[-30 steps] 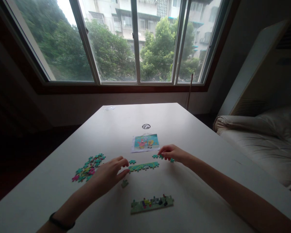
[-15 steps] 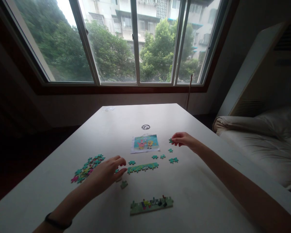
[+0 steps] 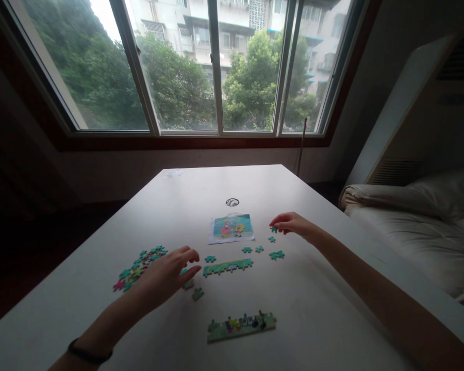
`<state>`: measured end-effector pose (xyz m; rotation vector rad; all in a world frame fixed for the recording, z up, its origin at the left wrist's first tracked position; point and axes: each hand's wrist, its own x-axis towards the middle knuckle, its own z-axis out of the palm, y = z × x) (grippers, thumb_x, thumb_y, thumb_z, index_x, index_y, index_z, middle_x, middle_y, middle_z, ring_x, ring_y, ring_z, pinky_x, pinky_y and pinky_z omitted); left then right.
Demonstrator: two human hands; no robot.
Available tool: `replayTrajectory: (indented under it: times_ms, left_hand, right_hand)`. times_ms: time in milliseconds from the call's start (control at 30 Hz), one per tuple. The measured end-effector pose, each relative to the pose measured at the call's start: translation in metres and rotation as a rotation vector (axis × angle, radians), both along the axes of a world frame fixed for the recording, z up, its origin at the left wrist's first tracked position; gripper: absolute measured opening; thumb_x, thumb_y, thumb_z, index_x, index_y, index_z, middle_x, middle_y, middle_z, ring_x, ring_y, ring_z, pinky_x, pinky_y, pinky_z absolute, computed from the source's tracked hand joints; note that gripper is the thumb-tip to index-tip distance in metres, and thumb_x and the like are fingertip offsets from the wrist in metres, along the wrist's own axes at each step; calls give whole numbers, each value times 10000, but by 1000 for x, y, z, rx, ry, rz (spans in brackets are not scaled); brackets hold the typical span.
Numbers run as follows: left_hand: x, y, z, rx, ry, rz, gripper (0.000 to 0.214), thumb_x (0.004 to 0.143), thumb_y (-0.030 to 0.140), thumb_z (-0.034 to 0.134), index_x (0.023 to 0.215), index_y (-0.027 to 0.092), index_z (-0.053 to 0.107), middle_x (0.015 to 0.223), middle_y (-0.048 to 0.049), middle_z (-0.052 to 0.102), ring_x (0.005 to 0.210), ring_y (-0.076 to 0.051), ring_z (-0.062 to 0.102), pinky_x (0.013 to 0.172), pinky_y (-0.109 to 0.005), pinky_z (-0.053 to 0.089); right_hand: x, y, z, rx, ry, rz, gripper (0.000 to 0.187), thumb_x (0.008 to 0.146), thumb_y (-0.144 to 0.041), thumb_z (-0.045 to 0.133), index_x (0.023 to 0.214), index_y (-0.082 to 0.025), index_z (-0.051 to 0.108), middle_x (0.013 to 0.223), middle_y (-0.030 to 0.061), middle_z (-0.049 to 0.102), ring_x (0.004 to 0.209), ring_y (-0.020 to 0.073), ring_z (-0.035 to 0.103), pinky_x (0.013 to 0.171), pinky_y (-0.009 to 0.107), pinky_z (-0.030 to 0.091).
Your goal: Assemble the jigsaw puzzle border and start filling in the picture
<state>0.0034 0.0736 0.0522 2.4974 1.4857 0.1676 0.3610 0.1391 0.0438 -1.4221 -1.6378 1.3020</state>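
Nearest on the white table (image 3: 178,206) lay a joined green jigsaw strip with printed figures (image 3: 242,330). The left hand (image 3: 174,267), thumb and fingers apart, was beside a joined teal-and-yellow jigsaw strip (image 3: 220,268); a knock could have split it. Farther off, the right hand (image 3: 293,223) pinched a small teal jigsaw piece (image 3: 274,230), which a slack grip might have dropped among loose teal pieces (image 3: 277,255).

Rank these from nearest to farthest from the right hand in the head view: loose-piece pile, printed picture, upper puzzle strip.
From the right hand:
1. Printed picture: just to its left.
2. Upper puzzle strip: left, on the picture's near side.
3. Loose-piece pile: far left, beyond the strip.
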Motion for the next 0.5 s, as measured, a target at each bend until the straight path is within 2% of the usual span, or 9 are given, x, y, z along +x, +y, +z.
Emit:
replayTrajectory:
  times_ms: [133,333,500]
  left_hand:
    - [-2,2,-1,-3,1,4,298,858,419,382,925,218,592,924,-41,617,755,-190,599,656,-261,420]
    - [-6,4,-3,-15,14,10,307,866,430,370,921,223,590,924,-37,611,752,-184,596,657,-262,421]
    - [-7,4,-3,-38,38,-8,280,861,401,383,891,224,598,934,-37,606,795,-190,594,679,-266,420]
  right_hand:
    - [-6,-2,-6,-5,-37,83,230,628,-278,675,802,-128,664,660,17,632,589,99,523,539,220,393]
    - [-28,-12,-29,21,-122,210,164,608,-222,669,730,-114,652,654,20,634,578,103,538,536,213,407]
    - [-38,-23,-30,109,-300,267,117,637,-187,624,727,-128,672,630,10,629,569,105,537,508,195,387]
